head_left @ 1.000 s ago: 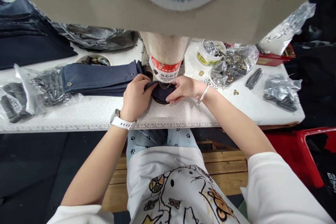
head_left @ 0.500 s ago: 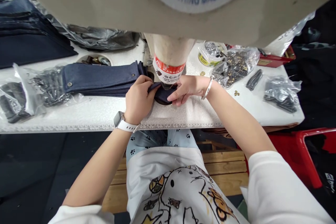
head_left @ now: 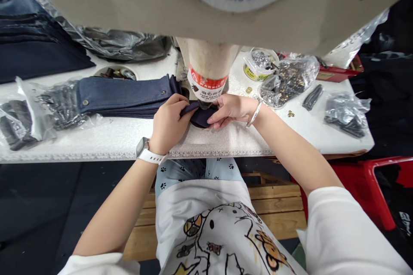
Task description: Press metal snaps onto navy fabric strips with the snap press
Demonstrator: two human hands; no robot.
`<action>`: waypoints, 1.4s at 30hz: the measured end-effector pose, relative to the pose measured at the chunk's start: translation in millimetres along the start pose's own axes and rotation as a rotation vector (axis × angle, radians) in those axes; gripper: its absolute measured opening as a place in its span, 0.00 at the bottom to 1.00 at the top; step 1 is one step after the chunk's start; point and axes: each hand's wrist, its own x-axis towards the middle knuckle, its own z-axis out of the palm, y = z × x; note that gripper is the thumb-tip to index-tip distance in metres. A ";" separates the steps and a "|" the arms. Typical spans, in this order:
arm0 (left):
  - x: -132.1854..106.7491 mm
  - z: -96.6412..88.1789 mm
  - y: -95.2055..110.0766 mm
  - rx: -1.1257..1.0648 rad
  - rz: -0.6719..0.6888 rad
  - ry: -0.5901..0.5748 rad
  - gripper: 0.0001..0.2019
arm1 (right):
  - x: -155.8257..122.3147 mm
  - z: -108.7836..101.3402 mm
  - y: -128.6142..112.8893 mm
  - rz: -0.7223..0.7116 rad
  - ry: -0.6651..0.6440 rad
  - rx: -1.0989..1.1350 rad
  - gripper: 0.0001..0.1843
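A dark navy fabric piece (head_left: 202, 117) lies under the head of a snap-fastening press (head_left: 208, 73) that carries a red warning label. My left hand (head_left: 170, 121), with a white-strapped watch on the wrist, grips the cloth's left side between thumb and curled fingers. On the other side my right hand (head_left: 228, 111), with a silver bangle on the wrist, pinches the cloth's right end. The press tip is right above the cloth, between my hands; whether it touches cannot be made out. Left of my left hand lies a stack of navy fabric strips (head_left: 124, 94) with snaps on the top one.
On the white table (head_left: 129, 137), bags of dark parts (head_left: 38, 116) lie at left, near a pile of navy cloth (head_left: 35, 51). At right are a tub of metal pieces (head_left: 258, 66), a bag of brass-coloured fasteners (head_left: 290, 79) and a red tray (head_left: 338, 73). A red chair (head_left: 371, 180) stands at lower right.
Both hands keep their hold on the navy cloth. They have shifted only slightly, the right fingers drawing a little closer together.
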 end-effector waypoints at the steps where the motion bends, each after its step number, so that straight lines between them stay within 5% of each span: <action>1: -0.5 -1.3 -1.5 -0.035 0.018 -0.024 0.11 | -0.9 0.8 0.7 -0.007 0.005 -0.012 0.12; 11: -34.0 -18.7 8.5 0.087 0.298 -0.108 0.10 | -26.3 7.6 26.7 -0.263 0.048 -0.411 0.12; 16: -56.4 -23.1 18.1 0.147 0.519 -0.114 0.06 | -44.6 20.9 43.0 -0.742 0.226 -0.765 0.10; 21: -66.6 -28.8 22.5 0.131 0.528 -0.151 0.05 | -48.1 27.2 50.5 -1.099 0.113 -0.752 0.09; 24: -70.0 -31.6 25.3 0.093 0.520 -0.078 0.04 | -47.0 28.7 50.8 -1.065 0.032 -0.691 0.08; 27: -73.3 -31.9 28.4 -0.056 0.541 -0.135 0.01 | -46.4 30.4 49.9 -0.997 -0.023 -0.671 0.06; 32: -79.0 -31.2 31.2 -0.102 0.549 -0.046 0.07 | -44.5 33.8 51.2 -1.071 0.022 -0.661 0.08; 38: -80.5 -29.4 30.8 -0.287 0.614 -0.194 0.10 | -39.7 35.4 60.7 -1.213 -0.036 -0.457 0.09; 42: -80.3 -26.4 29.0 -0.248 0.580 -0.067 0.11 | -37.5 36.1 64.9 -1.113 0.017 -0.464 0.12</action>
